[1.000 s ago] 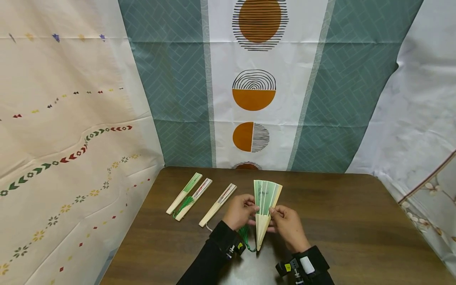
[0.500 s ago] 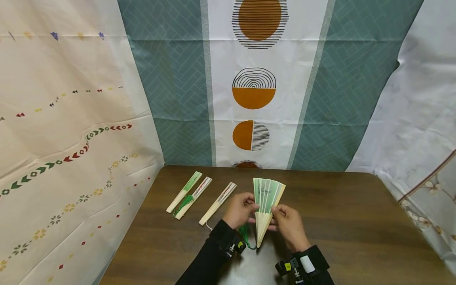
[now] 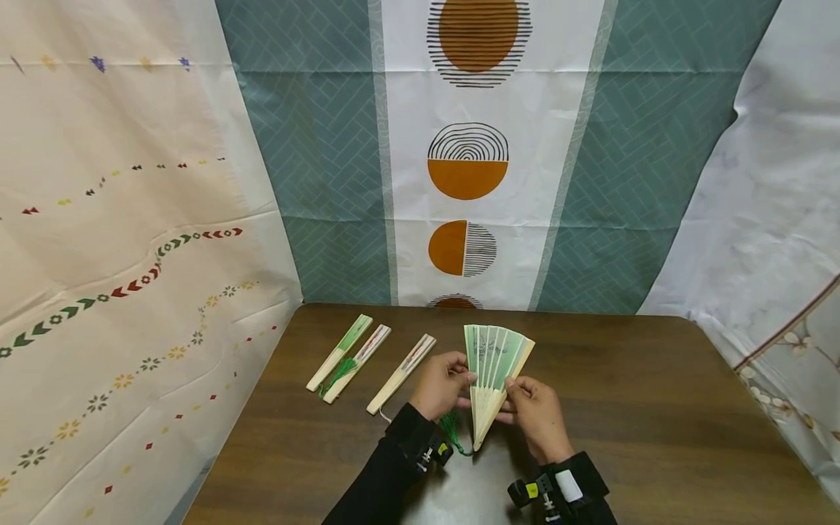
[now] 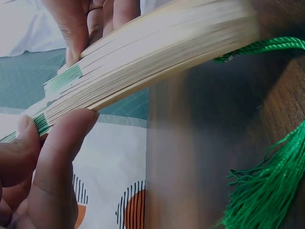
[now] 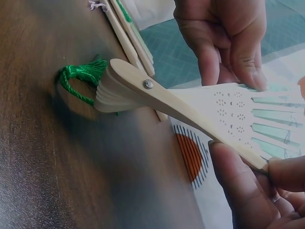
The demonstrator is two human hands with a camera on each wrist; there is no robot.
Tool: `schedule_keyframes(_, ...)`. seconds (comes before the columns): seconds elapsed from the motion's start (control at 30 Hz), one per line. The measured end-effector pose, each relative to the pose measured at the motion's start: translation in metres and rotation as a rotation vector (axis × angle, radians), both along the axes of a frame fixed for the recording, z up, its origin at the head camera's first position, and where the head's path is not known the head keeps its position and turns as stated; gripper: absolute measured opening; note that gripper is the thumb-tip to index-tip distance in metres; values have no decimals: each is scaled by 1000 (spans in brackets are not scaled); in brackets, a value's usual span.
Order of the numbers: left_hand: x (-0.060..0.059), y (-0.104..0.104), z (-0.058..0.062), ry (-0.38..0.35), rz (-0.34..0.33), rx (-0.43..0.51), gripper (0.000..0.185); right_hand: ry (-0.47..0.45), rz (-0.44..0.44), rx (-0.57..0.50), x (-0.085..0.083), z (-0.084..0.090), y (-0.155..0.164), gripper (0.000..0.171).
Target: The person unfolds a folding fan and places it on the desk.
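A green paper fan (image 3: pixel 495 357) with pale wooden ribs is partly spread above the dark wooden table (image 3: pixel 656 430). My left hand (image 3: pixel 446 385) pinches its left edge, thumb and fingers on the stacked ribs (image 4: pixel 143 52). My right hand (image 3: pixel 534 410) pinches the right outer rib (image 5: pixel 228 138). A green tassel (image 3: pixel 451 429) hangs from the pivot (image 5: pixel 149 84); the tassel (image 4: pixel 267 191) hangs near the tabletop and its cord (image 5: pixel 81 76) loops by the pivot.
Three folded fans lie side by side on the table's left part: one green-edged (image 3: pixel 339 353), one with a green tassel (image 3: pixel 357 364), one nearest my left hand (image 3: pixel 402 375). Patterned cloths hang behind and on both sides.
The fan has spread wider, its right edge swinging to the right as my right hand pulls the outer rib away. My left hand stays about where it was.
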State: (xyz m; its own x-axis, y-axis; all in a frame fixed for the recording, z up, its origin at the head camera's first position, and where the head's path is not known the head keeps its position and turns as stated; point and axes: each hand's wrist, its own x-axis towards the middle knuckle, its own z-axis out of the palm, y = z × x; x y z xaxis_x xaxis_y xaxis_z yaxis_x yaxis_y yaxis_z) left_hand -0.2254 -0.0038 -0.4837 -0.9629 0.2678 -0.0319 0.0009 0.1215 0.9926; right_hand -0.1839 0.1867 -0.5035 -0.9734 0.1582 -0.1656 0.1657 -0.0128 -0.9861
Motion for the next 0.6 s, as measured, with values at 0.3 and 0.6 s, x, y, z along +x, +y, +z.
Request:
schedule_keyframes(0.3,-2,0,1,1,-5,15,7,2,-27,-23,1,0,2,29)
schedule_keyframes(0.6,-3,-2,0,3,2,23,7,8,-40,-58,3,-1,5,32)
